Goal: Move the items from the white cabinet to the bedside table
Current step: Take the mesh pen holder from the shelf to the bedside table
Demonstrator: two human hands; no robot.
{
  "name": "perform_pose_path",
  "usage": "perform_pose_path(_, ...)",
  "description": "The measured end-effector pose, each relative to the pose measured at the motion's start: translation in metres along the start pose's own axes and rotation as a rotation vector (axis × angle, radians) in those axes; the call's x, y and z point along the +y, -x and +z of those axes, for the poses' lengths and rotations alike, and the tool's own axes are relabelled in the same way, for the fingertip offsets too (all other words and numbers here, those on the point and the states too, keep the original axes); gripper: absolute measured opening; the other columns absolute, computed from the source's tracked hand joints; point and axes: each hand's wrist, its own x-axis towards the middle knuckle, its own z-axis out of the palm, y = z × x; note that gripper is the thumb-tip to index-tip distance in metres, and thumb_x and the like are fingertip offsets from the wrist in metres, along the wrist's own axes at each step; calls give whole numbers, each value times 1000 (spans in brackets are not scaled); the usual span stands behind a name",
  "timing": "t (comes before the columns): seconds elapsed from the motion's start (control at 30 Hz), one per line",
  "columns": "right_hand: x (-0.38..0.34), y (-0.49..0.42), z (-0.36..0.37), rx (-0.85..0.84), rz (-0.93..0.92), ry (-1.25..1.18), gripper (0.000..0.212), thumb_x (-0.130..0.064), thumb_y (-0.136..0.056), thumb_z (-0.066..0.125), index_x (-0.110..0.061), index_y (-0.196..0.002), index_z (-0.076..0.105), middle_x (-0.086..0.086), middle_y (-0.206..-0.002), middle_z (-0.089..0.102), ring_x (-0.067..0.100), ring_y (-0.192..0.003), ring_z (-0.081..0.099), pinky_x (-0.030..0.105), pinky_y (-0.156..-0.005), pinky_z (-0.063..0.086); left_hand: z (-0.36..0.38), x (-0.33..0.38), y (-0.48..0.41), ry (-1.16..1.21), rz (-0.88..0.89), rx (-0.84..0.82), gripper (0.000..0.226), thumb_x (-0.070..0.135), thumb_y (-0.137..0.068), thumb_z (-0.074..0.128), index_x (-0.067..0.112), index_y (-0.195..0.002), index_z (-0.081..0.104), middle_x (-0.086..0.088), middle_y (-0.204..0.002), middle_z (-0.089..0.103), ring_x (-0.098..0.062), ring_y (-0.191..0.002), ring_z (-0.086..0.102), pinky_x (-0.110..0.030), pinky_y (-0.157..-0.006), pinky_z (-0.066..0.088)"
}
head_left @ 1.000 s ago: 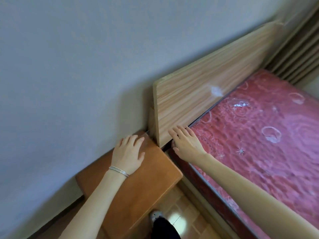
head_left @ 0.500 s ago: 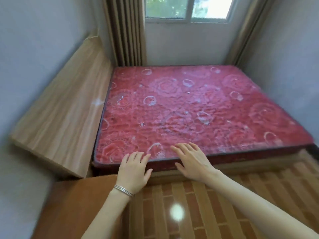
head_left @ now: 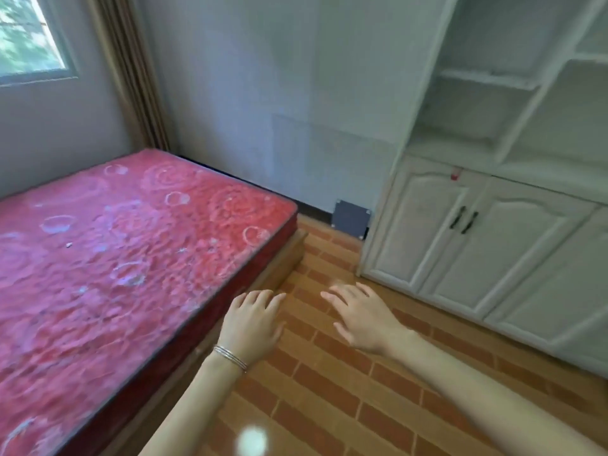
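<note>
Hands were empty: my left hand [head_left: 251, 324] and my right hand [head_left: 362, 319] hung out in front of me over the orange brick-pattern floor [head_left: 345, 390], fingers spread loose, holding nothing.

The tall white wooden cabinet [head_left: 493, 245] stood far on the right, its arched doors shut, with two black handles [head_left: 464, 220] side by side. I thought my job was to go there and get the items. To do it well, I should step close, face the doors, pull one handle with one hand, and keep the other hand free to take things. The big bed with the red flowery mattress [head_left: 115, 251] was close on my left, so I had to mind its corner.

I could not see any items. The open white shelves [head_left: 487, 80] up top were blurry and looked bare, so the items might be behind the doors. A small red thing [head_left: 455, 174] sat above the doors; I could not tell what it was. The cabinet's right side was cut off. The bedside table was not in sight.
</note>
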Motion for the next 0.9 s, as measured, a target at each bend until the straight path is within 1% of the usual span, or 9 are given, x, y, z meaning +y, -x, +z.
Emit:
perform_pose_path(0.07,55,29,-4,-8,84,12,60,-33,-90,48,-19,-143,26,7,-146,35,23,-134,29,42,-113,18,13,51,-44,27,101,-6,53,36,-61,77,20,-111,66,0,-98,68,-23,-90,65,-40,-76,53)
perform_pose_path(0.13,106,54,-9,-5,170,23,59,-33,-90,47,-19,-143,25,6,-146,33,23,-135,27,40,-112,16,20,97,-82,51,197,6,57,35,-59,80,20,-111,65,0,-99,67,-23,-91,65,-40,-77,54)
perform_pose_path(0.2,148,78,-18,-13,238,27,58,-33,-91,46,-19,-143,24,5,-147,30,22,-135,26,38,-111,16,23,137,-116,77,274,36,57,33,-59,80,19,-111,64,-1,-100,67,-24,-92,64,-41,-78,53)
perform_pose_path(0.27,183,99,-28,-3,296,27,56,-32,-92,45,-18,-142,24,5,-146,31,22,-133,29,38,-109,19,24,169,-146,80,324,51,56,34,-62,78,19,-114,63,-1,-103,67,-25,-95,63,-41,-81,51)
perform_pose_path(0.4,241,121,-47,53,391,40,54,-30,-91,45,-18,-140,28,6,-144,35,25,-129,35,38,-107,23,22,214,-208,63,413,97,53,37,-70,72,20,-119,60,-3,-109,65,-25,-100,61,-41,-85,49)
perform_pose_path(0.53,286,123,-68,113,471,63,56,-28,-89,47,-17,-141,28,7,-145,34,25,-131,32,38,-107,23,15,242,-264,73,469,157,50,37,-78,66,19,-124,56,-4,-116,63,-25,-107,58,-42,-89,46)
perform_pose_path(0.63,310,111,-77,143,512,81,58,-27,-88,49,-14,-142,29,9,-145,33,27,-132,32,39,-108,22,18,252,-304,78,508,179,52,37,-79,66,20,-126,54,-4,-119,61,-25,-110,56,-42,-92,44)
perform_pose_path(0.8,349,77,-84,157,530,114,57,-26,-91,45,-17,-143,24,6,-146,29,22,-133,28,37,-109,20,25,255,-369,96,565,218,52,33,-74,72,17,-122,57,-6,-113,64,-28,-104,59,-43,-87,47)
perform_pose_path(0.9,380,51,-94,169,562,119,57,-25,-91,44,-16,-143,24,6,-148,28,22,-134,26,37,-110,19,27,249,-415,101,600,278,52,31,-70,75,16,-118,60,-6,-108,65,-27,-99,61,-43,-83,49)
